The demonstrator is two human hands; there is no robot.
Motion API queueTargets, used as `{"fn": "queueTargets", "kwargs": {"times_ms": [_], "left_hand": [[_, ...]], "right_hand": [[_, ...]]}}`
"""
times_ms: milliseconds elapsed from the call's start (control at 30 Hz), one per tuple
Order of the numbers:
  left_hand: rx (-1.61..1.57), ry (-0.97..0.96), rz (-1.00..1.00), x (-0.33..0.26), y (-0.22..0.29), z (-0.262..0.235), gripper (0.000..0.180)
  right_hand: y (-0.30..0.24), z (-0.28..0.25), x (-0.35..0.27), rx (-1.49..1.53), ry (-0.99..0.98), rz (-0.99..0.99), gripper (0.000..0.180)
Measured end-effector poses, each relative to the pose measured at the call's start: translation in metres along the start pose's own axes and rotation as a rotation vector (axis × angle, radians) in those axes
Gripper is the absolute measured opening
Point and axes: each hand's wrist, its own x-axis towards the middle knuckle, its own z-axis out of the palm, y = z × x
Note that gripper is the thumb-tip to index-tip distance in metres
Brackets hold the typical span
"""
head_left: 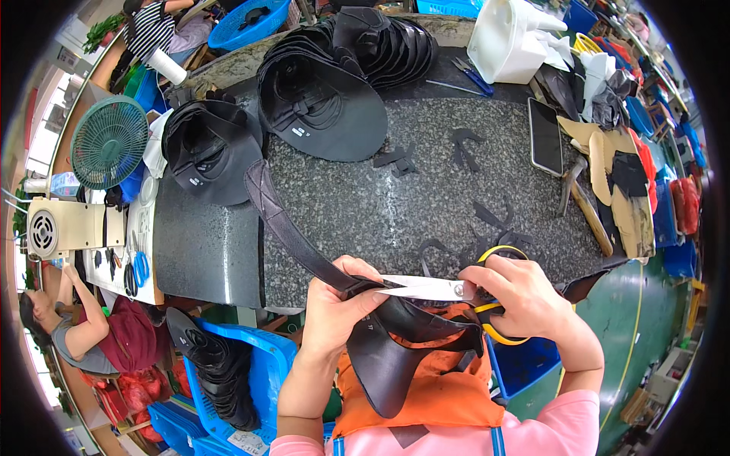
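In my left hand [334, 308] I pinch a black leather piece, seemingly a shoe upper [389, 372], with its long strap [293, 239] stretching up and left onto the slab. Its lower flap hangs above my lap. My right hand [521, 292] grips scissors [426, 287] by their yellow-and-black handles. The pale blades point left and meet the upper's edge beside my left thumb; whether they are parted there is hard to see. Black offcuts [498, 220] lie scattered on the slab just beyond my right hand.
Stacked black uppers [327, 114] stand at the back of the speckled stone slab [334, 190]. A phone [545, 137] and a hammer [589, 205] lie at right, a white container [506, 42] behind. Left are a green fan [110, 142] and a seated person [76, 327]. A blue crate [270, 357] holds more uppers.
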Motion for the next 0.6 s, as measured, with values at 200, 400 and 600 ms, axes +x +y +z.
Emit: {"fn": "queueTargets", "kwargs": {"times_ms": [200,400,600], "left_hand": [[-0.03,-0.002,0.056,-0.0008,-0.0007,0.0058,0.021],[-0.015,0.004,0.075,-0.0016,-0.0017,0.0097,0.022],[-0.019,-0.01,0.019,-0.003,-0.0006,0.0109,0.022]], "right_hand": [[0.0017,-0.0025,-0.0017,0.158,-0.097,0.032,0.05],[0.0046,-0.0002,-0.0069,0.542,-0.297,0.167,0.044],[0.0038,0.001,-0.0084,0.688,-0.383,0.273,0.04]]}}
